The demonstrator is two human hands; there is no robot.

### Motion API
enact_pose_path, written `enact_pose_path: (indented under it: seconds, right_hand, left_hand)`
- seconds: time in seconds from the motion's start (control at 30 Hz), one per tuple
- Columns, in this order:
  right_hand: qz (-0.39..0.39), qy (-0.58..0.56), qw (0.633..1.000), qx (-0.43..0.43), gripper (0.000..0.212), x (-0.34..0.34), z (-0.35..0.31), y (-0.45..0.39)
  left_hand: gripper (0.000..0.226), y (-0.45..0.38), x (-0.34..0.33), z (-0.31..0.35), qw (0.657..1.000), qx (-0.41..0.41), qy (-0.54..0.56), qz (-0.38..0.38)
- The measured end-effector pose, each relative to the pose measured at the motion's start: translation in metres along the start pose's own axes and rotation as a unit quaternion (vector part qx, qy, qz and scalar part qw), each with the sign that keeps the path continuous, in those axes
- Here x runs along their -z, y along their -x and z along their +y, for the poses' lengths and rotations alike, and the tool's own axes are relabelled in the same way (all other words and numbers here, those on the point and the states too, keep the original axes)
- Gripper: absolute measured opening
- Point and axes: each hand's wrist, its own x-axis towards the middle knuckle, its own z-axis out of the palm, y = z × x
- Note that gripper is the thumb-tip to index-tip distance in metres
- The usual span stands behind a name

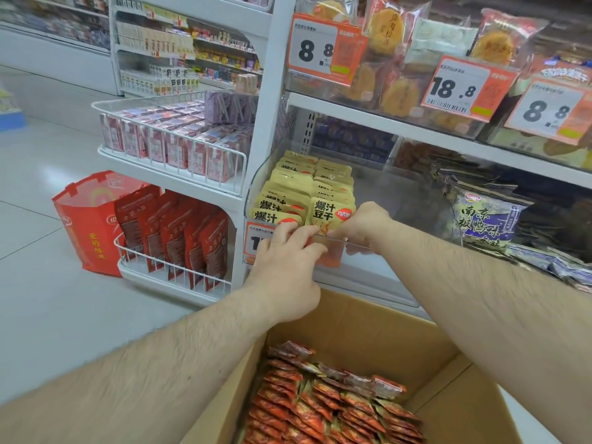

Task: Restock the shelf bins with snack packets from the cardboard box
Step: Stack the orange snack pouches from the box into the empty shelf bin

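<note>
We have both hands at the clear bin's (378,200) front lip, left hand (288,267) and right hand (363,225) pinching the front yellow packet (331,214), upright, with the cardboard box (352,322) directly below.

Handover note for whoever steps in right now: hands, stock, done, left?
Left hand and right hand: both at the front lip of the clear plastic shelf bin, fingers on the front yellow snack packet.
Bin: two rows of yellow packets at its left end; the rest looks bare.
Open cardboard box below: many red-orange snack packets inside.
Left: seat this packet, keep filling from the box.
</note>
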Motion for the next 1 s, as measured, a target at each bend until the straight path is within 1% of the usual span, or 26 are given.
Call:
enact_pose_path:
  seconds: [0.17,0.23,0.27,0.3,0.33,0.37,0.4,0.43,0.47,0.5,0.53,0.57,0.63,0.67,0.7,0.77,0.83,0.9,1.0]
  right_hand:
    - [0.012,0.037,0.999,0.006,0.045,0.007,-0.003,0.012]
    - [0.014,0.042,0.999,0.004,0.045,0.012,-0.002,0.024]
    - [0.032,0.045,0.998,0.011,0.045,0.015,-0.001,0.031]
    - [0.075,0.05,0.995,0.031,0.045,0.016,0.004,0.039]
    - [0.144,0.057,0.985,0.071,0.044,0.016,0.011,0.047]
    - [0.227,0.054,0.963,0.133,0.039,0.012,0.022,0.057]
    - [0.3,0.037,0.93,0.211,0.031,0.006,0.035,0.069]
    - [0.347,0.017,0.894,0.282,0.023,-0.003,0.051,0.08]
    - [0.357,0.006,0.875,0.327,0.016,-0.015,0.069,0.089]
    - [0.342,0.009,0.876,0.341,0.012,-0.027,0.089,0.095]
    - [0.305,0.023,0.892,0.333,0.011,-0.04,0.11,0.096]
    - [0.251,0.044,0.916,0.31,0.01,-0.053,0.131,0.094]
    - [0.125,0.1,0.958,0.239,0.006,-0.077,0.174,0.083]
    - [0.074,0.136,0.968,0.199,0.004,-0.087,0.197,0.074]
    - [0.031,0.166,0.974,0.154,0.011,-0.096,0.219,0.065]
    - [-0.05,0.19,0.979,0.047,0.027,-0.114,0.263,0.045]
    - [-0.11,0.193,0.974,-0.04,0.037,-0.13,0.3,0.031]
    - [-0.151,0.2,0.964,-0.085,0.049,-0.143,0.325,0.022]
    - [-0.167,0.202,0.958,-0.112,0.06,-0.152,0.339,0.008]
  left_hand:
    - [0.06,0.0,0.0,0.004,1.0,-0.002,0.003,0.014]
    - [0.059,0.001,0.0,0.005,0.999,-0.016,0.001,0.041]
    - [0.057,0.002,-0.001,0.006,0.997,-0.031,0.006,0.067]
    - [0.054,0.004,-0.003,0.009,0.995,-0.047,0.021,0.09]
    - [0.052,0.005,-0.005,0.012,0.992,-0.058,0.041,0.1]
    - [0.05,0.006,-0.009,0.015,0.992,-0.061,0.064,0.085]
    - [0.049,0.008,-0.015,0.019,0.994,-0.052,0.087,0.044]
    - [0.05,0.01,-0.023,0.021,0.994,-0.034,0.108,-0.012]
    - [0.051,0.012,-0.031,0.022,0.99,-0.011,0.126,-0.07]
    - [0.053,0.014,-0.039,0.022,0.983,0.015,0.14,-0.121]
    - [0.053,0.014,-0.046,0.021,0.975,0.037,0.147,-0.162]
    - [0.052,0.015,-0.053,0.022,0.968,0.052,0.15,-0.193]
    - [0.046,0.016,-0.063,0.025,0.955,0.074,0.162,-0.237]
    - [0.043,0.015,-0.068,0.027,0.949,0.081,0.172,-0.253]
    - [0.041,0.014,-0.072,0.029,0.943,0.085,0.179,-0.268]
    - [0.039,0.012,-0.082,0.032,0.933,0.09,0.188,-0.295]
    - [0.036,0.009,-0.092,0.032,0.923,0.097,0.193,-0.318]
    - [0.031,0.006,-0.099,0.029,0.915,0.105,0.194,-0.339]
    - [0.029,0.006,-0.108,0.023,0.905,0.123,0.195,-0.357]
